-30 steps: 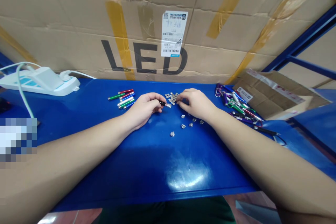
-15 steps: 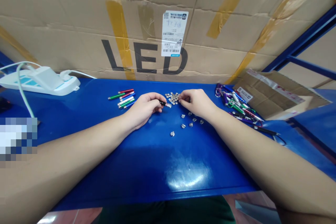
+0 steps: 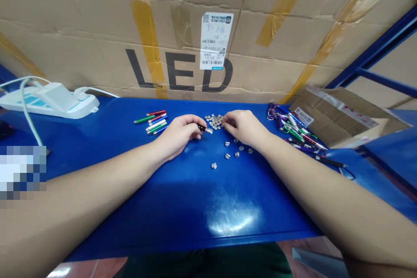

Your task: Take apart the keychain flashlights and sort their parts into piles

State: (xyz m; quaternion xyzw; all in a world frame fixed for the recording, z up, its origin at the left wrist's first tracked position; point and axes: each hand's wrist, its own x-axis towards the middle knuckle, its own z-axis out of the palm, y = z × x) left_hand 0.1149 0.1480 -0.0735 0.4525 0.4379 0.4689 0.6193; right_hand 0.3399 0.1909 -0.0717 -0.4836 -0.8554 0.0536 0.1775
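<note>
My left hand [image 3: 184,135] is closed around a small black flashlight [image 3: 203,127], its silver end pointing right. Just right of that end lies a cluster of button cell batteries [image 3: 214,120] on the blue table. My right hand [image 3: 241,126] reaches the cluster's right edge with thumb and fingers pinched; what sits between the fingertips is too small to make out. Several silver end caps [image 3: 227,156] are scattered below the right hand, one of them [image 3: 214,166] nearer to me. Left of my left hand, coloured metal flashlight tubes [image 3: 156,125] lie in a loose group.
At the right, a heap of coloured flashlights with straps [image 3: 295,130] lies against an open cardboard box [image 3: 339,113]. A white power strip [image 3: 55,100] with cables occupies the left. Behind the blue table [image 3: 156,213] stands a large carton [image 3: 97,30] marked LED.
Almost nothing differs. Both hands stay in place, the left still holding the black flashlight and the right still pinched at the batteries.
</note>
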